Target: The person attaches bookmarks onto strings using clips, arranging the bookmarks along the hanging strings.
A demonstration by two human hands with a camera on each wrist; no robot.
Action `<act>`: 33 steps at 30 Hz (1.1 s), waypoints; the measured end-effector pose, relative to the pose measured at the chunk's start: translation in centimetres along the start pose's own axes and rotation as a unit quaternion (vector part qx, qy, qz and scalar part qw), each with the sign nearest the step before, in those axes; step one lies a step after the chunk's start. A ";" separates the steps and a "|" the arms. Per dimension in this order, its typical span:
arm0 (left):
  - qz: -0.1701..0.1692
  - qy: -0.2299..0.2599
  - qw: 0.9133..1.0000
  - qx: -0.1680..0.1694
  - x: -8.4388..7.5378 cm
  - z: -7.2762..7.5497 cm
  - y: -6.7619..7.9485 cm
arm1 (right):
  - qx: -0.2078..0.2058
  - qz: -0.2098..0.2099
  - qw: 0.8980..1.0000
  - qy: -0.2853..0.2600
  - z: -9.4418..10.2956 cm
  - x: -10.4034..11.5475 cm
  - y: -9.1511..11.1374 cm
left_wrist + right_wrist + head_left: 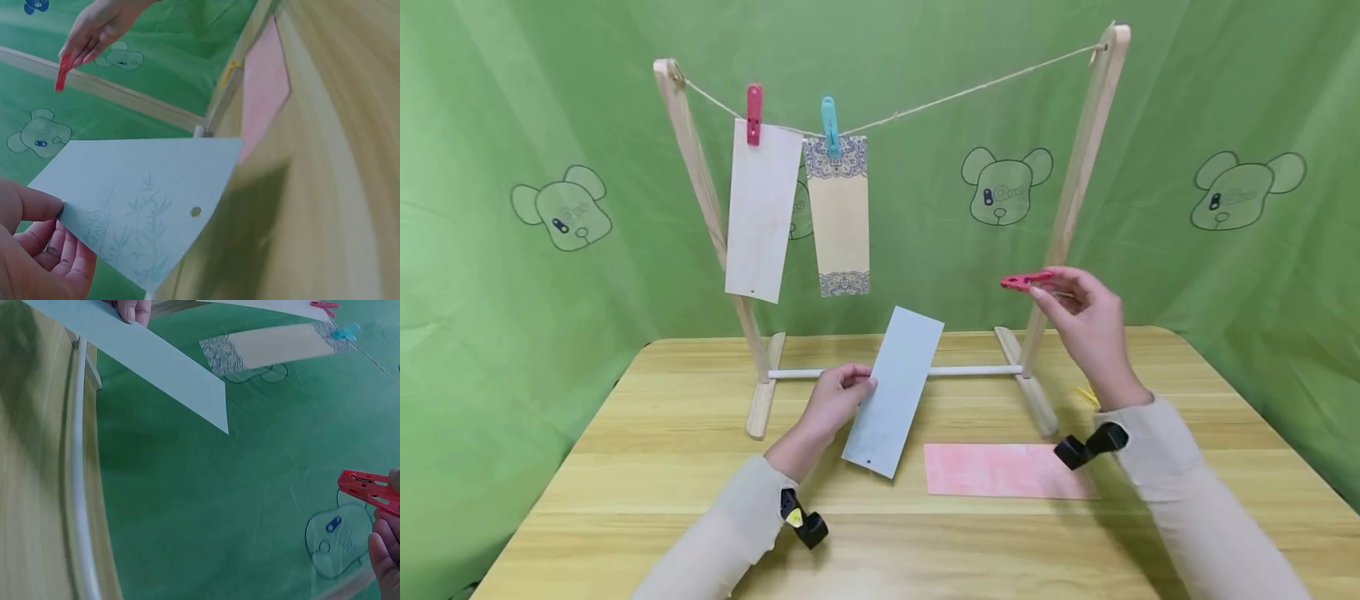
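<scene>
My left hand pinches a pale blue bookmark by its left edge, tilted above the table. Faint bamboo drawings and a punched hole show on this bookmark in the left wrist view. My right hand holds a red clothespin between thumb and fingers, near the rack's right post. On the string hang a whitish bookmark under a dark pink clothespin and a cream patterned bookmark under a blue clothespin.
A pink bookmark lies on the wooden table. Something yellow sits partly behind the right wrist. The wooden rack has a right post, a left post and a white crossbar. A green curtain stands behind.
</scene>
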State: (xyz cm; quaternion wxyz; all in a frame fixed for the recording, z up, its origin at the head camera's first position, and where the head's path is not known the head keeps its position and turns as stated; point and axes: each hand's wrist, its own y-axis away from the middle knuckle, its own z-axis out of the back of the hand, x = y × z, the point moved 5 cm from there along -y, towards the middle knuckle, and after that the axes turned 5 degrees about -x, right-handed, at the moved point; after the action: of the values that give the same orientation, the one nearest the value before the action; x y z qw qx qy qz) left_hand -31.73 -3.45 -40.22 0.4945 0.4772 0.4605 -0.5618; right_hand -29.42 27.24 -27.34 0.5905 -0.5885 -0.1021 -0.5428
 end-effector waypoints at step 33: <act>-0.083 0.072 0.991 -0.076 -8.8 0.1 -1.9 | 0.127 0.009 0.991 -0.045 -5.6 13.6 -9.1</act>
State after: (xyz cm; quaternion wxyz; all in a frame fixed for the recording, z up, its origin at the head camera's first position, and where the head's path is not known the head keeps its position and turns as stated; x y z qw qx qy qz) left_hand -33.12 -2.34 -31.39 0.4460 0.4378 0.5744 -0.5286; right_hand -33.98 18.21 -13.31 0.6598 -0.5338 -0.1916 -0.4929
